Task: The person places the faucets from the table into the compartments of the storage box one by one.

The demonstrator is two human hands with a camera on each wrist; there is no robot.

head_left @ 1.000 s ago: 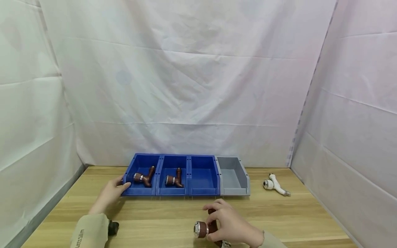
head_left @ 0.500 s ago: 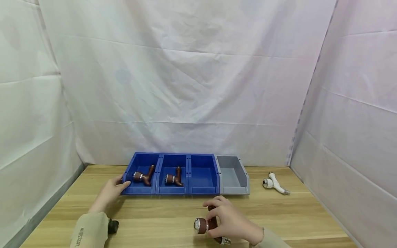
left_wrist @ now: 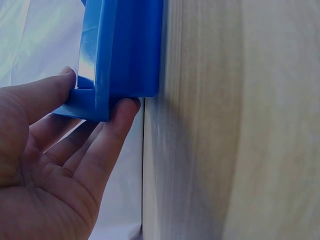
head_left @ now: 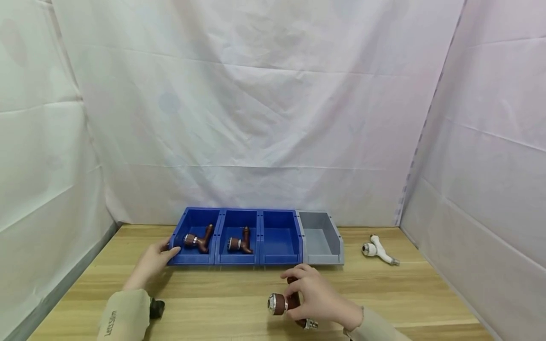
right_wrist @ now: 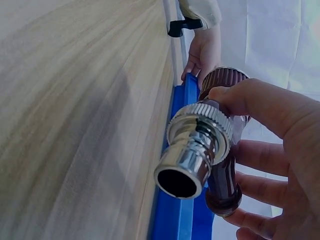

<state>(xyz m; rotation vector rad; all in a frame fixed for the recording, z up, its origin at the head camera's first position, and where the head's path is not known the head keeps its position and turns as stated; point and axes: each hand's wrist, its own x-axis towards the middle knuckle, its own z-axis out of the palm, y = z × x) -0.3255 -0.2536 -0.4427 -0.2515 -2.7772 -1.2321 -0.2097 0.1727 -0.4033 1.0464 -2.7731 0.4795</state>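
My right hand [head_left: 317, 296] holds a brown faucet [head_left: 278, 304] between thumb and fingers, in front of the bins. The right wrist view shows its chrome hose fitting [right_wrist: 187, 160] facing the camera and the ribbed brown knob [right_wrist: 222, 80] behind it. At the left end of the row, my left hand [head_left: 151, 263] grips the corner of a blue bin [head_left: 192, 259], thumb on one side of the wall and fingers on the other. Inside that bin lies a brown faucet [head_left: 200, 240]. Another brown faucet [head_left: 241, 241] lies in the second blue bin [head_left: 236, 259].
A third blue bin [head_left: 279, 237] and a grey bin [head_left: 320, 241] complete the row, both without contents. To their right, a white faucet [head_left: 377, 251] lies on the wooden table [head_left: 213, 303]. White cloth [head_left: 256, 118] hangs behind and at both sides.
My right hand, with the brown faucet, has shifted slightly toward the bins. The left hand stays at the bin corner. The head view has tilted a little.
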